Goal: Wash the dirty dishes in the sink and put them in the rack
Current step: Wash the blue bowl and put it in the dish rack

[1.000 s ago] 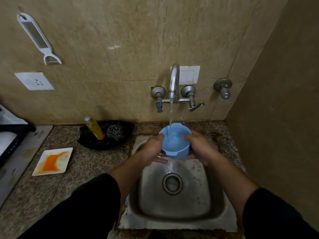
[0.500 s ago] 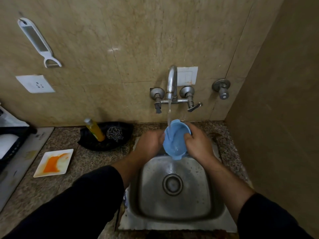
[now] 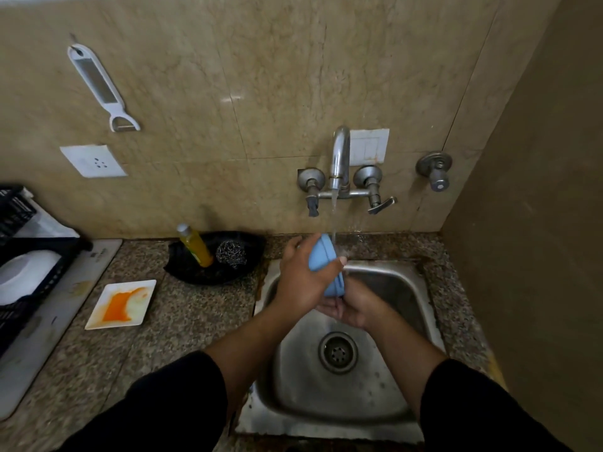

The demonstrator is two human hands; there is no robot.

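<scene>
A blue bowl [image 3: 321,261] is held tipped on its side under the running tap [image 3: 339,161], just above the back edge of the steel sink [image 3: 411,275] at centre frame; its opening faces away, so any contents cannot be seen. The sink basin holds only a wet floor and a round drain [image 3: 337,352]. At left centre, a white square plate [image 3: 122,305] smeared with orange sauce lies on the speckled counter [image 3: 182,324]. Behind it a black dish [image 3: 225,272] holds a yellow soap bottle [image 3: 195,245] and a steel scrubber [image 3: 231,252]. At the far left edge a black rack [image 3: 19,252] contains a white dish [image 3: 24,275]. The left hand [image 3: 301,277] wraps over the bowl, thumb and fingers gripping it. The right hand [image 3: 354,308] lies open, palm up, cupped beneath the bowl's lower edge, catching the water.
</scene>
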